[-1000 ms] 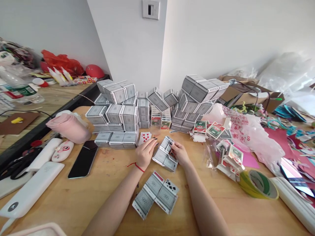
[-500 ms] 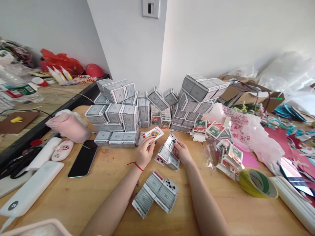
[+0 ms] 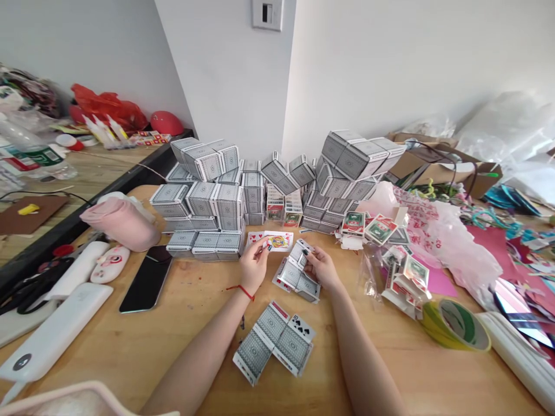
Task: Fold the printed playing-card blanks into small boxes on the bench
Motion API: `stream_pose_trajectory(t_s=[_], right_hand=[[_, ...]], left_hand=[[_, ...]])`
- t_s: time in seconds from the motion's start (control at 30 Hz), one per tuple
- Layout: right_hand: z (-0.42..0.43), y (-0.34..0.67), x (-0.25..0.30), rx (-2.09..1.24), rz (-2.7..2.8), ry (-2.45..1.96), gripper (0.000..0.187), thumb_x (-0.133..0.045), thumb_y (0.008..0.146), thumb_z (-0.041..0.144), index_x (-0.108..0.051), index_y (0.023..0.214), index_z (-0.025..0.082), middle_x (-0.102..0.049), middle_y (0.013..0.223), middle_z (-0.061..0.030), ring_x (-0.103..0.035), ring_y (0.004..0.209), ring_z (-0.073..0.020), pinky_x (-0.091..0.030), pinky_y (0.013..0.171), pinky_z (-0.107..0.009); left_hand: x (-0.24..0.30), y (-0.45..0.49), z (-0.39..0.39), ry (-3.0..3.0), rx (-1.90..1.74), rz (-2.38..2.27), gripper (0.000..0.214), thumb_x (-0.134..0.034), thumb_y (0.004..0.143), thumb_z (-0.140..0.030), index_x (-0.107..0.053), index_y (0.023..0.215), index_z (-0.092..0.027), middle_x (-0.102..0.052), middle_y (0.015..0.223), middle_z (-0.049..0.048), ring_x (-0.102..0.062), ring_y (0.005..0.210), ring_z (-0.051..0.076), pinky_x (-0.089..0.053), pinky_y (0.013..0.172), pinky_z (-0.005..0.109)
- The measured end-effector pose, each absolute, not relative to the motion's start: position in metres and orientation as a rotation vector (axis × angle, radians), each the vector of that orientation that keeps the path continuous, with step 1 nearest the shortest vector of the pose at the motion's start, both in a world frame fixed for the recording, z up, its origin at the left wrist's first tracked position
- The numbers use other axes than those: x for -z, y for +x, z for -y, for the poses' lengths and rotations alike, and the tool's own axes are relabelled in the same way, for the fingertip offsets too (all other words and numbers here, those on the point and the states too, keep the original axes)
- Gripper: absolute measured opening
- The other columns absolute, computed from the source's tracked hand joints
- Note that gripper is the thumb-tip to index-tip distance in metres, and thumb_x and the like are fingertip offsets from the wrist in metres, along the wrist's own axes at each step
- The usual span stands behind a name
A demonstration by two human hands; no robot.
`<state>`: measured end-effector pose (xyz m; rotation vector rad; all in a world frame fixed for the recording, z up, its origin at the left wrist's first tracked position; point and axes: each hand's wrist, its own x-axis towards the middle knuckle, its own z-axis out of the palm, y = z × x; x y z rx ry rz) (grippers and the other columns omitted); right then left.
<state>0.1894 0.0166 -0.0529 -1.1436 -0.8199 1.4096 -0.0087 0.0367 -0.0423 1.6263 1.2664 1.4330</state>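
My left hand (image 3: 255, 263) pinches a face-up playing card (image 3: 281, 241) with a picture figure on it. Behind its fingers another red-suited card (image 3: 255, 237) lies near the stacks. With thumb and fingers my right hand (image 3: 321, 267) grips a folded piece of playing cards (image 3: 299, 260) with grey patterned backs, whose lower end rests close to the table over a red-suited card. Nearer to me lies a second group of interlocked cards (image 3: 272, 341), backs up, a ten of spades showing at its right.
Stacks of grey card blocks (image 3: 206, 202) stand along the back, more at right (image 3: 347, 156). A phone (image 3: 146, 280), a white device (image 3: 58, 335) and a pink roll (image 3: 121, 222) lie left. Card boxes (image 3: 405, 277), yellow tape (image 3: 455, 325) and a plastic bag (image 3: 451, 237) sit right.
The picture card in my left hand has turned from tilted to nearly level and shifted slightly right and lower. My right hand and the folded cards have moved only a little.
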Motion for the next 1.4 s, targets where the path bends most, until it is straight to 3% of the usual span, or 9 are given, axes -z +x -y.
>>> stream_pose_trajectory(t_s=[0.33, 0.57, 1.1, 1.4], right_hand=[[-0.017, 0.190, 0.057, -1.398, 0.890, -1.166, 0.034, -0.066, 0.064, 0.043, -0.054, 0.084, 0.018, -0.058, 0.067, 0.0018, -0.055, 0.055, -0.0092, -0.048, 0.048, -0.021], [-0.017, 0.190, 0.055, -1.387, 0.886, -1.165, 0.034, -0.067, 0.062, 0.044, -0.055, 0.082, 0.019, -0.058, 0.067, 0.0014, -0.056, 0.056, -0.0104, -0.048, 0.048, -0.022], [-0.017, 0.189, 0.053, -1.378, 0.862, -1.160, 0.032, -0.068, 0.062, 0.042, -0.054, 0.078, 0.018, -0.057, 0.063, 0.0026, -0.055, 0.053, -0.0095, -0.048, 0.047, -0.021], [-0.014, 0.185, 0.049, -1.268, 0.918, -1.251, 0.038, -0.065, 0.063, 0.046, -0.054, 0.087, 0.018, -0.058, 0.062, 0.0031, -0.053, 0.046, -0.0082, -0.046, 0.043, -0.020]], left_hand=[[0.038, -0.003, -0.034, 1.413, -1.618, -1.060, 0.029, -0.054, 0.076, -0.031, -0.057, 0.100, -0.015, -0.060, 0.104, 0.0100, -0.062, 0.086, 0.019, -0.057, 0.067, 0.031], [0.034, -0.003, -0.035, 1.341, -1.593, -1.041, 0.044, -0.056, 0.075, -0.027, -0.046, 0.117, -0.018, -0.060, 0.092, 0.0077, -0.063, 0.078, 0.017, -0.057, 0.066, 0.031], [0.029, -0.006, -0.035, 1.300, -1.586, -1.035, 0.038, -0.059, 0.073, -0.027, -0.050, 0.109, -0.018, -0.055, 0.080, 0.0027, -0.061, 0.069, 0.015, -0.056, 0.055, 0.026], [0.028, -0.005, -0.032, 1.302, -1.607, -0.951, 0.034, -0.061, 0.071, -0.023, -0.049, 0.103, -0.018, -0.052, 0.077, 0.0008, -0.059, 0.062, 0.012, -0.056, 0.052, 0.027]])
